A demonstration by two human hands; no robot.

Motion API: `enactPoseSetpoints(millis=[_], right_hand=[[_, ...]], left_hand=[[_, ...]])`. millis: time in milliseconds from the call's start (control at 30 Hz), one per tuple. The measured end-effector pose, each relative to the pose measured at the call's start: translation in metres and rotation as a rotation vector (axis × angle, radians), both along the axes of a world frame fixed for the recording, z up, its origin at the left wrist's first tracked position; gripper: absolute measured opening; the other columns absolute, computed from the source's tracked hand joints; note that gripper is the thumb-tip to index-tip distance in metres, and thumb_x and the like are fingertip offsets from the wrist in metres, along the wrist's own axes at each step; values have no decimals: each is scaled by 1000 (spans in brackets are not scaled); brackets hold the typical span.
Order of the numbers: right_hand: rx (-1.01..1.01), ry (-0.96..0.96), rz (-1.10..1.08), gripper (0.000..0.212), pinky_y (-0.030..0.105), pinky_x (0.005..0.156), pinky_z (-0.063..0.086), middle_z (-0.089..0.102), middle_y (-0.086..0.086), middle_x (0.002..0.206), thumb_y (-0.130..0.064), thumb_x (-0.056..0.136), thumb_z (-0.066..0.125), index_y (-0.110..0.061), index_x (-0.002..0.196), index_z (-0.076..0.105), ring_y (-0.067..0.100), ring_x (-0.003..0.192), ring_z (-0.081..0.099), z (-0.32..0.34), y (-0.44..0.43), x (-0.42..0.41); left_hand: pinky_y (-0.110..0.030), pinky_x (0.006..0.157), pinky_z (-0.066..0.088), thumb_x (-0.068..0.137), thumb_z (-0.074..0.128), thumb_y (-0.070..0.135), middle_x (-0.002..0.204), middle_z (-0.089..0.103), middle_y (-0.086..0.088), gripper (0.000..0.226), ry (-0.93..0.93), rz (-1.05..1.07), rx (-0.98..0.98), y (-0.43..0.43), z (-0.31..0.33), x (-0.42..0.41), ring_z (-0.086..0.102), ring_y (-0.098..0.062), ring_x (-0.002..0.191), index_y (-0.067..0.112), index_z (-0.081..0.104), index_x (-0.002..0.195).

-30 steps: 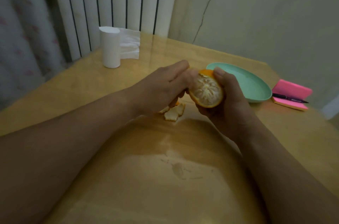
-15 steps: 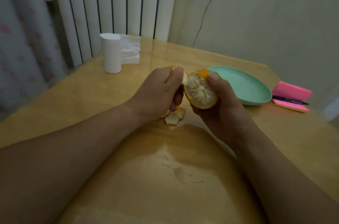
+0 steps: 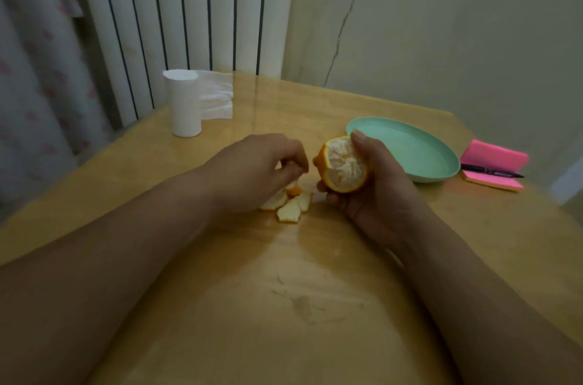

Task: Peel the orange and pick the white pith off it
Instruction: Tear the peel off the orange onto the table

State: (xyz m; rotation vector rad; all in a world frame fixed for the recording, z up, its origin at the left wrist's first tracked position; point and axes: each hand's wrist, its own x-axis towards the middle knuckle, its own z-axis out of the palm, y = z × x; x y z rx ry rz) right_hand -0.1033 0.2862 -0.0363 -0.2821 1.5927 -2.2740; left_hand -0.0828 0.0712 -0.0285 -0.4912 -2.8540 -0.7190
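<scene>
We have drawn our left hand (image 3: 262, 163) off the orange (image 3: 344, 165). Half a second ago its fingertips were against the fruit, tearing at a flap of rind. Now it sits clear of the orange at the fruit's 9 o'clock, dipped toward the peel scraps (image 3: 288, 206) that lie on the table (image 3: 284, 305) at its 5 o'clock. Its fingers are curled in tight. A small orange bit shows just under them, and we cannot tell whether it is pinched or already let go. We judge that another strip has come away, so the peeling is advancing and the pith-picking lies mostly ahead.

Our right hand (image 3: 381, 192) wraps the orange, thumb over the top and fingers beneath. It holds the fruit above the table, near the mint-green plate (image 3: 410, 151) at its 2 o'clock. The face turned to us is bare: pale segments netted with white pith, ringed by a collar of orange rind. The far side is hidden in our palm, so we cannot say how much rind remains there.
</scene>
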Motion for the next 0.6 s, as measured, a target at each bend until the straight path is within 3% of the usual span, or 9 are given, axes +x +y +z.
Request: enactPoseSetpoints(millis=[133, 233, 367, 467, 533, 600], right_hand=[[34, -39, -50, 55, 31, 59, 52, 68, 17, 107, -51, 88, 66, -10, 124, 63, 26, 75, 71, 2, 1, 0], [10, -46, -29, 46, 31, 60, 54, 67, 14, 102, -49, 96, 62, -11, 121, 63, 23, 76, 70, 1, 0, 1], [-19, -23, 58, 46, 35, 66, 54, 65, 16, 106, -50, 98, 59, -10, 120, 62, 22, 83, 68, -1, -4, 4], [-44, -12, 124, 57, 35, 67, 54, 66, 17, 108, -61, 95, 57, -10, 119, 65, 23, 83, 67, 1, -6, 8], [11, -7, 157, 66, 32, 61, 50, 69, 12, 98, -73, 91, 53, -14, 113, 69, 22, 74, 64, 3, -6, 9], [68, 0, 143, 62, 28, 52, 44, 68, 6, 87, -74, 93, 49, -17, 105, 69, 20, 64, 58, 4, -6, 10]], left_hand=[[-44, 96, 50, 109, 39, 54, 114, 58, 13, 38, -18, -38, -186, 3, -2, 1, 54, -12, 108, 36, 69, 122], [-35, 85, 51, 99, 41, 69, 106, 58, 16, 42, 31, -62, -12, 10, 1, 5, 55, -5, 99, 36, 62, 114], [-30, 65, 48, 96, 49, 71, 89, 62, 11, 38, 33, -70, 121, 19, -2, 9, 57, -5, 82, 33, 55, 101], [-33, 65, 50, 96, 45, 71, 88, 62, 9, 43, 48, -110, 191, 18, -1, 8, 59, -8, 81, 29, 55, 100], [-32, 64, 49, 96, 40, 71, 88, 60, 9, 44, 69, -123, 214, 17, 0, 7, 58, -10, 80, 29, 54, 100], [-29, 63, 44, 101, 39, 67, 87, 58, 10, 39, 118, -121, 183, 16, 0, 7, 56, -9, 79, 30, 52, 98]])
